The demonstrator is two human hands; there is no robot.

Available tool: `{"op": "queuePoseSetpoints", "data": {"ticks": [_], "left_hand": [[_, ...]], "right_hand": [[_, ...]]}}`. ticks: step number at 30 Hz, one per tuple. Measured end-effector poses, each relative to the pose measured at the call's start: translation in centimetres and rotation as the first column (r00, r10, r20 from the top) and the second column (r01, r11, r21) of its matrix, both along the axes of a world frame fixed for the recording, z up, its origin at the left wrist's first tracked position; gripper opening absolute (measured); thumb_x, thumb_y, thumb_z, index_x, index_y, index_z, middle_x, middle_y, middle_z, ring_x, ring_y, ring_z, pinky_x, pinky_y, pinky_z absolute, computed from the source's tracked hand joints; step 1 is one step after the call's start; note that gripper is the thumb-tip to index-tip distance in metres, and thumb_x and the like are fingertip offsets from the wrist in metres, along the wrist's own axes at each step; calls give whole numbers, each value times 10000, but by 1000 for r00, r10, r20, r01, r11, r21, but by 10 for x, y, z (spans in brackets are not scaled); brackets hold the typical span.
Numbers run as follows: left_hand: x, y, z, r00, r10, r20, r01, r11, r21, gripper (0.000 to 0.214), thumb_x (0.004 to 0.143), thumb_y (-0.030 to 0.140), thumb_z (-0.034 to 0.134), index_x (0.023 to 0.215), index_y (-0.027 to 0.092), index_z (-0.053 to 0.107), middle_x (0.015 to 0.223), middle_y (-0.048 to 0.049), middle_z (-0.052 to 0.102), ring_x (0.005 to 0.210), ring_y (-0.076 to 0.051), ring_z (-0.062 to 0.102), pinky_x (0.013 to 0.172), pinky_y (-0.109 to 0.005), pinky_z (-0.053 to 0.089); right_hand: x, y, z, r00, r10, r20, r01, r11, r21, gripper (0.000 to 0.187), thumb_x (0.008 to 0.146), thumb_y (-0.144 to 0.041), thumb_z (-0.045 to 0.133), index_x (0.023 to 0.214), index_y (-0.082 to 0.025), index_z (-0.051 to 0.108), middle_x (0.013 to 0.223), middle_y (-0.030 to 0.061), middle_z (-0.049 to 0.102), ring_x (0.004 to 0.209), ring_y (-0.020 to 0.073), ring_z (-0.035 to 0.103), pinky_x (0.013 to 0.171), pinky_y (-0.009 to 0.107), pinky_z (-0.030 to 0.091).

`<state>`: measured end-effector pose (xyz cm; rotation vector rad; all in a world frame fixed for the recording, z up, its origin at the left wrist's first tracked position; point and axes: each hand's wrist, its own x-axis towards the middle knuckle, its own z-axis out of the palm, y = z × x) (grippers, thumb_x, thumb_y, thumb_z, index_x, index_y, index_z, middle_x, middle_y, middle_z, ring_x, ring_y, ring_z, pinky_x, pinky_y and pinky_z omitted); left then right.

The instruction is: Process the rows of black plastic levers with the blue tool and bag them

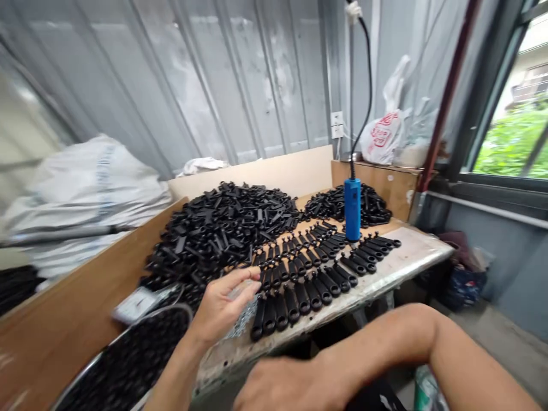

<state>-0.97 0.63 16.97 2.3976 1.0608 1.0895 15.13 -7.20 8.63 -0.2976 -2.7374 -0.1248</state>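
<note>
Left hand (225, 308) half open, nothing visibly held, just beside silver hardware (242, 319); right hand (286, 385) blurred, its state unclear. I count one blue screwdriver (353, 209); black parts (299, 297) exceed counting.

Heads up, my right hand (286, 388) is mostly chopped off by the bottom of my view, so you can't see what its fingers are up to. Right at the fingertips of my left hand (225, 308) there's a small shiny thing (240, 290), too blurry to say what it is or if I'm actually pinching it. Just behind that hand, a heap of little silvery bits (242, 318) is partly covered and too small to identify. Left of the hand, a steel basin (128, 365) of black parts runs off the bottom edge and smears out, and a white label (136, 304) beyond it is too blurred to read. Far right of the hand, a dark bundle (458, 251) sits in shadow, no clue what it is.
</note>
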Motion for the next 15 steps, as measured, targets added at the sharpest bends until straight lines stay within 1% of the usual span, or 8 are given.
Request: {"op": "queuePoseSetpoints", "data": {"ticks": [2,3,4,5,7,8,10,15], "left_hand": [[19,17,-21,997,-63,-42,63,998,-7,279,820,420,574,929,190,689,936,-45,691,868,-184,651,822,-294,539],[30,24,-31,995,-88,-44,87,996,-17,275,818,419,576,925,193,690,929,-45,693,862,-187,654,808,-296,544],[41,30,-41,993,-111,-40,110,993,-36,272,816,418,579,924,194,690,920,-44,695,855,-189,657,797,-298,549],[53,34,-51,991,-132,-29,130,990,-61,271,815,416,579,928,195,689,909,-43,697,849,-190,659,791,-300,552],[76,39,-68,986,-168,2,167,978,-127,266,823,402,572,943,192,685,904,-41,697,844,-185,662,796,-298,553],[86,40,-74,983,-185,11,184,970,-158,258,830,388,567,948,189,682,915,-42,695,854,-181,660,808,-296,549],[101,41,-83,977,-211,14,210,958,-195,230,843,350,556,947,185,679,942,-42,689,885,-171,651,834,-285,538],[114,43,-94,969,-231,-85,213,959,-185,183,863,280,532,951,195,668,941,-32,677,882,-144,639,813,-246,532]], "right_hand": [[57,28,-18,961,-247,-127,254,967,38,175,859,-357,574,752,-219,590,777,-17,632,732,124,566,681,243,448],[92,39,-28,881,-415,-227,435,899,45,133,844,-305,573,748,-215,594,774,-12,634,734,135,568,691,262,447],[127,46,-37,718,-600,-352,643,766,8,79,838,-262,570,785,-222,613,824,-8,646,772,141,574,722,269,449],[162,51,-45,587,-703,-402,756,653,-37,85,851,-232,552,824,-201,626,869,33,651,806,168,575,736,300,451],[220,55,-60,407,-814,-415,866,488,-107,146,881,-167,496,880,-162,642,911,99,642,864,219,561,758,357,450],[242,56,-66,358,-846,-394,890,437,-131,147,883,-165,503,886,-157,650,920,109,639,883,237,551,765,375,447],[267,56,-76,330,-886,-326,905,396,-159,118,870,-181,551,885,-171,668,958,103,636,942,268,527,785,399,439],[276,58,-88,390,-892,-229,882,433,-186,154,827,-212,633,973,-189,678,1103,99,596,1075,330,446,858,459,405]]}}
